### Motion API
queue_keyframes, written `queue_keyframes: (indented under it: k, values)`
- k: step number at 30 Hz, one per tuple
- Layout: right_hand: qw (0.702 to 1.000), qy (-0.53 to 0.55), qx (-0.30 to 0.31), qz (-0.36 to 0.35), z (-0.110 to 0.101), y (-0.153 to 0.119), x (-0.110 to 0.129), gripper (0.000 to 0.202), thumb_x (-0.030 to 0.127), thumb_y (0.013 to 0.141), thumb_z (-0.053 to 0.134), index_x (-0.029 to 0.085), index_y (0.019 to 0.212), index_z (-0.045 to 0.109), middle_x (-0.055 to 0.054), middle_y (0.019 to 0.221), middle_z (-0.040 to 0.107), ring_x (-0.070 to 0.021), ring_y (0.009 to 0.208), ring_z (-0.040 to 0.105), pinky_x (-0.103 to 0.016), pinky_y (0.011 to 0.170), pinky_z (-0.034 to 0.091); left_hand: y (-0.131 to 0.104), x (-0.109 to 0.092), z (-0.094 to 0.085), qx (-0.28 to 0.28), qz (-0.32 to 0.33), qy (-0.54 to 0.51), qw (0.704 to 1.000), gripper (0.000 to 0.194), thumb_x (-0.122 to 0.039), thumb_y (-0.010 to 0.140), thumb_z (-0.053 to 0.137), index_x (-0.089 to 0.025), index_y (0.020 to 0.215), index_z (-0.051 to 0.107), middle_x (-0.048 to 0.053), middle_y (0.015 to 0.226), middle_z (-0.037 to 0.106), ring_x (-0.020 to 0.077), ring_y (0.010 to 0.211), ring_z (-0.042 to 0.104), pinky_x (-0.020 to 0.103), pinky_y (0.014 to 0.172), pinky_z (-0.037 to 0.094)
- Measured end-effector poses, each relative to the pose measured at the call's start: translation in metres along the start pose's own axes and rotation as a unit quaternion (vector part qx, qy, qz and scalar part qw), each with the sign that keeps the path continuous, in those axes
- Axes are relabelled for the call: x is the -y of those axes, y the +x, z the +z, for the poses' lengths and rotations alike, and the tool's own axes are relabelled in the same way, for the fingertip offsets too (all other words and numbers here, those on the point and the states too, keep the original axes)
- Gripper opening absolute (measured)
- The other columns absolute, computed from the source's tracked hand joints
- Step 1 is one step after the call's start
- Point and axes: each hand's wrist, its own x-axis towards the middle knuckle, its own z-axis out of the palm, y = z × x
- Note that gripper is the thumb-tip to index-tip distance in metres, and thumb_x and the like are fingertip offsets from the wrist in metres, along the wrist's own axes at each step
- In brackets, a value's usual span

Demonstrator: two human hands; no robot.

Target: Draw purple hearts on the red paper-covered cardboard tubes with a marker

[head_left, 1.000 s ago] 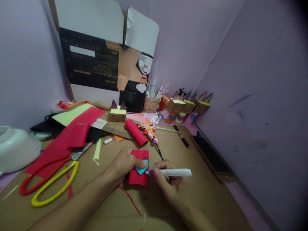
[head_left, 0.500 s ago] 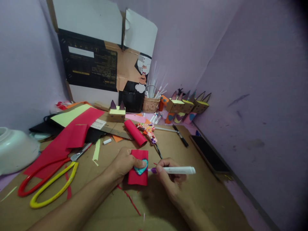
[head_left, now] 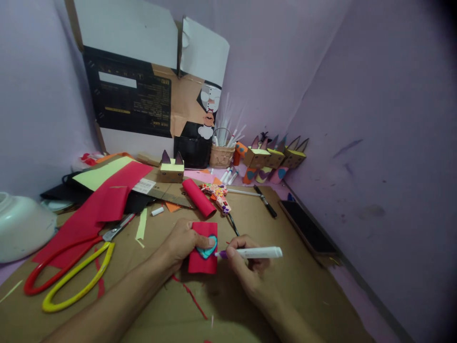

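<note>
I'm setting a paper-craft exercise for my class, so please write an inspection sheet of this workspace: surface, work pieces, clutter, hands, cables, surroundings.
Surface: brown cardboard, with red paper scraps on it.
Work pieces: red paper piece bearing a blue patch; white marker, purple near its tip.
Clutter: scissors, red paper roll, black pen, dark flat device.
Hands: left hand grips the piece, thumb over the patch; right hand holds the marker, tip at the piece's right edge, contact unclear.
Cables: black cord from a flower-patterned tool; far end hidden.
Surroundings: purple walls, upright opened box, basket.
</note>
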Motion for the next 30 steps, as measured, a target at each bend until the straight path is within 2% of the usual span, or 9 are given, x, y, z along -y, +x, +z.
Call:
queue_keyframes:
  k: [3, 7, 12, 18, 22, 25, 28, 30]
  values:
    - [1.0, 0.014, 0.012, 0.017, 0.003, -0.001, 0.003, 0.019, 0.032, 0.079, 0.051, 0.017, 0.068, 0.056, 0.004, 0.049, 0.047, -0.0078, 0.042, 0.041, -0.018, 0.04, 0.031, 0.0, 0.0, 0.0, 0.002, 0.0, 0.002, 1.0, 0.015, -0.013, 0.043, 0.07, -0.012, 0.043, 0.056, -0.001, 0.038, 0.055, 0.009, 0.037, 0.046, 0.021, 0.042, 0.036]
    - [0.998, 0.015, 0.056, 0.003, 0.003, 0.0, 0.002, 0.017, 0.029, 0.08, 0.051, 0.017, 0.069, 0.055, 0.004, 0.05, 0.048, -0.0075, 0.043, 0.041, -0.017, 0.039, 0.03, -0.001, -0.001, 0.0, 0.003, 0.002, -0.001, 1.0, 0.014, -0.011, 0.042, 0.069, -0.012, 0.042, 0.055, -0.001, 0.038, 0.055, 0.0091, 0.037, 0.046, 0.021, 0.041, 0.036]
    - [0.998, 0.015, 0.056, 0.003, 0.004, 0.001, 0.001, 0.017, 0.028, 0.08, 0.052, 0.017, 0.068, 0.056, 0.003, 0.051, 0.049, -0.0078, 0.044, 0.042, -0.017, 0.04, 0.032, -0.001, -0.001, 0.0, 0.004, 0.0, -0.002, 1.0, 0.012, -0.01, 0.042, 0.067, -0.012, 0.043, 0.055, -0.002, 0.038, 0.055, 0.0087, 0.036, 0.045, 0.02, 0.041, 0.036]
    - [0.998, 0.037, -0.038, 0.016, 0.0, 0.001, -0.003, 0.019, 0.032, 0.077, 0.057, 0.017, 0.066, 0.058, 0.003, 0.051, 0.052, -0.0083, 0.044, 0.044, -0.018, 0.041, 0.031, 0.0, 0.001, -0.001, 0.004, -0.003, -0.005, 1.0, 0.016, -0.012, 0.042, 0.07, -0.012, 0.044, 0.055, -0.001, 0.039, 0.055, 0.0094, 0.038, 0.047, 0.021, 0.042, 0.037]
    - [0.981, 0.153, -0.096, 0.07, -0.002, 0.007, -0.009, 0.023, 0.04, 0.081, 0.054, 0.018, 0.08, 0.059, 0.003, 0.05, 0.054, -0.0099, 0.044, 0.048, -0.02, 0.043, 0.037, 0.002, 0.001, -0.004, 0.021, -0.009, -0.004, 1.0, 0.017, -0.017, 0.042, 0.072, -0.013, 0.047, 0.056, 0.0, 0.042, 0.057, 0.0107, 0.04, 0.049, 0.023, 0.045, 0.039]
    - [0.963, 0.228, -0.084, 0.121, -0.001, 0.014, -0.01, 0.03, 0.044, 0.081, 0.054, 0.018, 0.096, 0.056, 0.001, 0.059, 0.06, -0.0116, 0.05, 0.054, -0.023, 0.049, 0.043, 0.002, 0.002, -0.005, 0.053, -0.004, 0.021, 0.998, 0.02, -0.022, 0.043, 0.073, -0.012, 0.05, 0.058, 0.0, 0.045, 0.058, 0.0116, 0.043, 0.05, 0.023, 0.046, 0.039]
    - [0.951, 0.264, -0.053, 0.153, 0.001, 0.02, -0.008, 0.037, 0.044, 0.073, 0.064, 0.018, 0.098, 0.055, -0.002, 0.071, 0.063, -0.0144, 0.061, 0.059, -0.027, 0.058, 0.047, -0.001, 0.004, -0.005, 0.097, 0.01, 0.042, 0.994, 0.024, -0.026, 0.045, 0.075, -0.012, 0.056, 0.059, 0.0, 0.049, 0.059, 0.0114, 0.046, 0.05, 0.023, 0.047, 0.038]
    - [0.945, 0.277, -0.014, 0.175, 0.002, 0.024, -0.004, 0.041, 0.042, 0.067, 0.07, 0.018, 0.097, 0.055, -0.001, 0.072, 0.062, -0.0153, 0.063, 0.058, -0.028, 0.058, 0.048, -0.003, 0.006, -0.005, 0.121, 0.024, 0.055, 0.991, 0.027, -0.027, 0.046, 0.075, -0.012, 0.063, 0.061, 0.0, 0.053, 0.06, 0.0113, 0.048, 0.051, 0.023, 0.049, 0.038]
